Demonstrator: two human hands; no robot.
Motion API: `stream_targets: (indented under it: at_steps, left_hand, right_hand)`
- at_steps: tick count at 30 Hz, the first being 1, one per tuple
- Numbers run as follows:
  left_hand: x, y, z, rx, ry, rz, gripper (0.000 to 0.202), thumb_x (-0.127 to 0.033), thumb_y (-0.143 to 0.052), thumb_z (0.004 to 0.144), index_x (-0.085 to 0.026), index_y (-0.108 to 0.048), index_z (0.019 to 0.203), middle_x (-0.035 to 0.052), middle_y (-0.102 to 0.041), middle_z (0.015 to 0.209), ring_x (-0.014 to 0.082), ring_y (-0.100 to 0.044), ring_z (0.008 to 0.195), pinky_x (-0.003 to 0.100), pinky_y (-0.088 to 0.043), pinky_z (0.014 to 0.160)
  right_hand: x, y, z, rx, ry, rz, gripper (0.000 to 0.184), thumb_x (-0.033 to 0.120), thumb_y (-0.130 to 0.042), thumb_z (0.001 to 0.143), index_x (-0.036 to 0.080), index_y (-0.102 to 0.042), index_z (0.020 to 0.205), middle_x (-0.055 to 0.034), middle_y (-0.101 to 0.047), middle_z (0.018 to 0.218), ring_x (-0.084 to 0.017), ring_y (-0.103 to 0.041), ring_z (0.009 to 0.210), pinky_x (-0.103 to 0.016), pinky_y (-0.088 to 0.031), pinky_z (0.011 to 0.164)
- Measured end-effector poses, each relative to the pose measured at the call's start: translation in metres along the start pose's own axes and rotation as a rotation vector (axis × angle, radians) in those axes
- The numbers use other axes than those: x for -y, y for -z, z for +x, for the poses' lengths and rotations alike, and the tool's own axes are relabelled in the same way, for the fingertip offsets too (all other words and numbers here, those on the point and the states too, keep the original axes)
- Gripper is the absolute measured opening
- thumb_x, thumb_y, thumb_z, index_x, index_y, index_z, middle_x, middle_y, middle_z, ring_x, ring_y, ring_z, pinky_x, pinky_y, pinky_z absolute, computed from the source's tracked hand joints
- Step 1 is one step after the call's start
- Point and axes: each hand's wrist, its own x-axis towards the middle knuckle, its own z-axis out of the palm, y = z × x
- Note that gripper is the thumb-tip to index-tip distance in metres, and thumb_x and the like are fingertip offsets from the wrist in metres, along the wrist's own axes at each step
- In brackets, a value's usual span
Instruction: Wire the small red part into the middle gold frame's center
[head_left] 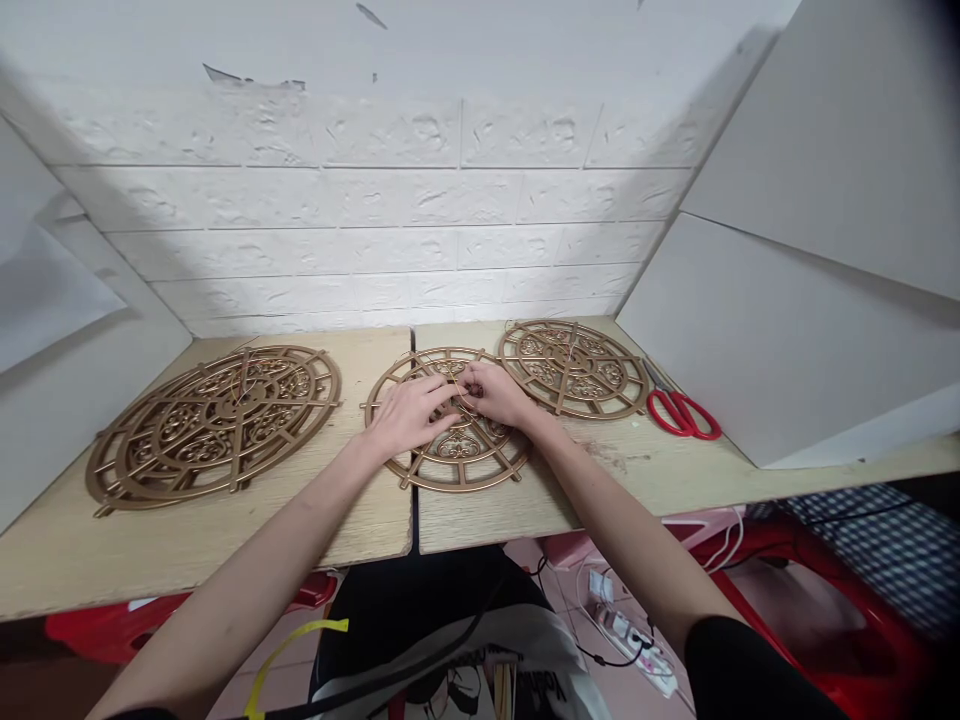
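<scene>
Black sleeve; beyond, gold disc beneath fingers.

The openwork discs are smooth with a satiny bronze-gold sheen, whether metal or coated plastic cannot be told. Pale, matt wood grain covers the bench, its front edge rough. The wall is white with raised brick relief. The scissors have glossy red handles and metal blades.
</scene>
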Motion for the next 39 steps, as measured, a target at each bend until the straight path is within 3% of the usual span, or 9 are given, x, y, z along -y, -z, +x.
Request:
stream_targets:
  at_steps: [4,12,16,25,33,39]
  left_hand:
    - [0.001,-0.001,0.000,0.013,-0.054,-0.024,0.047,-0.054,-0.047,0.085,-0.022,-0.056,0.118,0.0061,-0.062,0.096,0.0185,-0.058,0.082,0.026,-0.038,0.061]
    - [0.005,0.001,0.000,-0.089,0.034,0.008,0.027,-0.032,-0.039,0.092,-0.021,-0.063,0.101,0.0054,-0.062,0.091,0.0165,-0.057,0.079,0.026,-0.040,0.062]
    - [0.005,0.002,-0.001,-0.194,0.064,-0.042,0.024,-0.028,-0.041,0.092,-0.021,-0.063,0.098,0.0047,-0.062,0.091,0.0158,-0.058,0.081,0.026,-0.043,0.067]
    - [0.001,0.001,-0.001,-0.269,0.150,-0.118,0.019,-0.024,-0.045,0.089,-0.019,-0.063,0.091,0.0034,-0.064,0.087,0.0137,-0.056,0.072,0.025,-0.042,0.064]
    - [-0.001,0.000,0.001,-0.334,0.180,-0.338,0.014,-0.019,-0.050,0.085,-0.017,-0.062,0.090,0.0013,-0.067,0.086,0.0125,-0.058,0.071,0.024,-0.043,0.067]
    - [-0.003,0.002,0.003,-0.340,0.249,-0.412,0.022,-0.018,-0.052,0.083,-0.018,-0.059,0.103,0.0011,-0.070,0.092,0.0128,-0.059,0.070,0.025,-0.044,0.069]
  right_hand:
    - [0.000,0.001,0.000,0.023,-0.041,-0.009,0.007,0.012,-0.057,0.076,0.014,-0.062,0.072,-0.0006,-0.052,0.072,-0.013,-0.047,0.068,-0.021,-0.035,0.064]
    - [-0.005,0.000,0.001,-0.004,0.011,0.043,0.012,0.020,-0.056,0.083,0.014,-0.065,0.077,-0.0033,-0.058,0.078,-0.013,-0.050,0.071,-0.023,-0.037,0.068]
    - [-0.003,0.000,0.000,-0.014,0.001,0.085,0.008,0.017,-0.059,0.080,0.014,-0.066,0.081,-0.0022,-0.057,0.075,-0.011,-0.049,0.065,-0.022,-0.036,0.064]
    - [0.000,-0.005,0.001,-0.015,0.051,0.134,0.008,0.021,-0.061,0.080,0.014,-0.063,0.078,-0.0009,-0.056,0.073,-0.012,-0.047,0.065,-0.022,-0.034,0.063]
    - [0.004,-0.008,0.002,-0.101,0.007,0.218,0.010,0.023,-0.061,0.080,0.014,-0.064,0.075,-0.0004,-0.058,0.070,-0.012,-0.049,0.065,-0.022,-0.036,0.063]
    - [0.006,-0.004,0.002,-0.176,-0.145,0.436,0.018,0.033,-0.061,0.080,0.015,-0.067,0.081,-0.0026,-0.066,0.073,-0.014,-0.057,0.068,-0.025,-0.043,0.065]
